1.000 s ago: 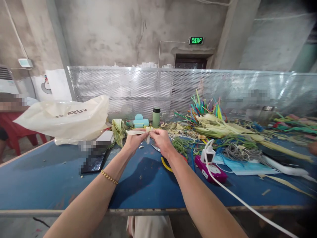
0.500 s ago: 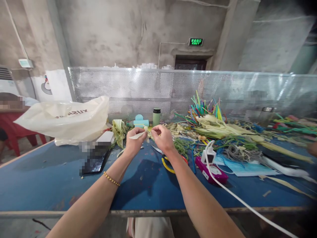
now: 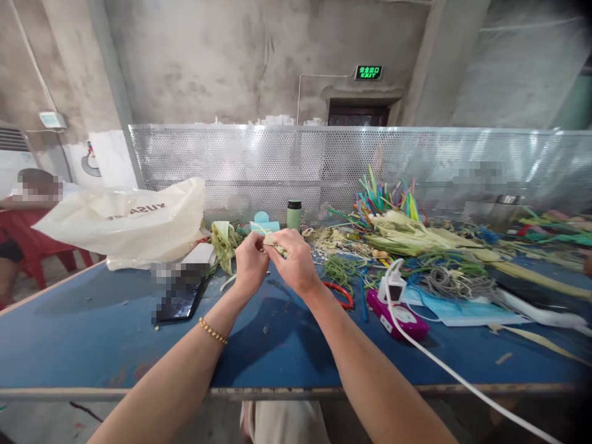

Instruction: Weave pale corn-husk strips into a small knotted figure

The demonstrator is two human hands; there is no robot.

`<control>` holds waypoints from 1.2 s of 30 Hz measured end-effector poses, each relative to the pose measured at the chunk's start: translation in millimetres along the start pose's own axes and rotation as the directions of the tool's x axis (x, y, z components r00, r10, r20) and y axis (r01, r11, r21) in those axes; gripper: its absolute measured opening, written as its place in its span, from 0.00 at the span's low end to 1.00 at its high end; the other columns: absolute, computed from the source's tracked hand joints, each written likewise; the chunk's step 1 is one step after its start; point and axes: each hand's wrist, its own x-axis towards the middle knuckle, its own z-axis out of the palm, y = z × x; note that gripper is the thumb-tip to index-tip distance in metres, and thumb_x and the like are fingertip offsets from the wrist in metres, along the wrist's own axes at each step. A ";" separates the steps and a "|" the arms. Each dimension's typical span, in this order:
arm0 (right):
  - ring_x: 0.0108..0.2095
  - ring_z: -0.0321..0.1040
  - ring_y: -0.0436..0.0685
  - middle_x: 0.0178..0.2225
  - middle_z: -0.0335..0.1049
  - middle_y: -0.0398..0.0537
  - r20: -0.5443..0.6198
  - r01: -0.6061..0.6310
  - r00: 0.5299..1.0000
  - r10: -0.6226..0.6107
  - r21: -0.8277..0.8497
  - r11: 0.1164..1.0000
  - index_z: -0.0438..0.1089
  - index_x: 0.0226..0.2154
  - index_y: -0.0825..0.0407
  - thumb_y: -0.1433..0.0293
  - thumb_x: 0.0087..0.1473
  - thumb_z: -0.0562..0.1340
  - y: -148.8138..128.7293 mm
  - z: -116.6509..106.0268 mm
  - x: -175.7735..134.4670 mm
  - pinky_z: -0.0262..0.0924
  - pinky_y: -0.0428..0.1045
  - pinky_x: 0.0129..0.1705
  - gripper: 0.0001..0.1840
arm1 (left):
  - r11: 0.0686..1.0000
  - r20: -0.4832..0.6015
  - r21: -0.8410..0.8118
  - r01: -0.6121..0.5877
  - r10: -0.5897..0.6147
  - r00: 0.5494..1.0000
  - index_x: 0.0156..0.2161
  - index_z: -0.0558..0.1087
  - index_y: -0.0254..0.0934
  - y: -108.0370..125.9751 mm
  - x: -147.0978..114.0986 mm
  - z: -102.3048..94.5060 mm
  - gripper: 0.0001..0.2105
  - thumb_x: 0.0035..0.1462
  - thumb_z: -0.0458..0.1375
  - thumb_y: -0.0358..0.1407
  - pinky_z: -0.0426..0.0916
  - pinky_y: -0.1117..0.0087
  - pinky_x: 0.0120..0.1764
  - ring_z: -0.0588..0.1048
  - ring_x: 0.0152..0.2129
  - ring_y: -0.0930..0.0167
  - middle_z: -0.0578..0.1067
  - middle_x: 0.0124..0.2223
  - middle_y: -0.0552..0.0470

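My left hand (image 3: pixel 252 264) and my right hand (image 3: pixel 296 262) meet above the middle of the blue table, fingertips touching. Both are closed on a small pale strip, which looks like corn husk (image 3: pixel 269 238). Only its upper part shows; the fingers cover the rest. A bead bracelet (image 3: pixel 213 332) circles my left wrist. Just beyond the hands stand a green bottle with a black lid (image 3: pixel 294 216) and a light blue object (image 3: pixel 262 222). A red loop-shaped handle (image 3: pixel 345 296) shows beside my right forearm, with the rest of that tool hidden.
Left lie a white plastic bag (image 3: pixel 134 222), a black phone (image 3: pixel 181 301) and a crumpled husk (image 3: pixel 224 243). Right are husks (image 3: pixel 402 231), coloured stems (image 3: pixel 379 194), a purple box with a charger (image 3: pixel 398 317) and a white cable (image 3: pixel 439 361). A perforated metal screen (image 3: pixel 240 157) borders the back.
My right hand has moved left and now meets my left hand at the strip. The strip's end no longer lies visible across my left hand. The yellow handle has gone behind my right arm.
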 end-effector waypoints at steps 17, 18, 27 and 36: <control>0.30 0.73 0.56 0.30 0.77 0.53 -0.055 -0.502 0.816 0.575 0.424 0.754 0.73 0.30 0.56 0.61 0.49 0.64 8.7 -3.7 6.1 0.65 0.48 0.33 0.13 | 0.695 0.340 -0.588 0.415 -0.253 0.906 0.29 0.75 0.32 5.2 4.5 6.7 0.11 0.36 0.68 0.32 0.64 0.71 0.33 0.70 0.24 0.75 0.74 0.27 0.53; 0.30 0.73 0.57 0.30 0.77 0.53 -0.055 -0.502 0.817 0.575 0.423 0.754 0.73 0.30 0.56 0.61 0.49 0.64 8.9 -3.8 6.1 0.65 0.48 0.33 0.13 | 0.668 0.369 -0.603 0.436 -0.251 0.895 0.28 0.75 0.32 7.6 4.9 5.6 0.10 0.36 0.68 0.31 0.64 0.71 0.33 0.70 0.24 0.75 0.74 0.26 0.53; 0.28 0.72 0.56 0.29 0.77 0.51 -0.033 -0.463 0.857 0.514 0.386 0.798 0.74 0.29 0.54 0.62 0.49 0.64 8.2 -3.0 5.8 0.65 0.48 0.32 0.11 | 0.605 0.419 -0.608 0.514 -0.306 0.855 0.27 0.74 0.32 10.3 6.8 1.5 0.13 0.39 0.70 0.38 0.64 0.71 0.31 0.70 0.23 0.75 0.73 0.25 0.53; 0.32 0.73 0.57 0.31 0.77 0.52 -0.055 -0.486 0.855 0.516 0.263 0.833 0.74 0.29 0.54 0.64 0.49 0.64 18.5 -4.0 4.7 0.65 0.50 0.36 0.10 | 0.682 0.429 -0.564 0.465 -0.240 0.871 0.25 0.73 0.33 11.3 5.6 0.5 0.13 0.41 0.70 0.40 0.61 0.71 0.29 0.67 0.20 0.76 0.70 0.22 0.54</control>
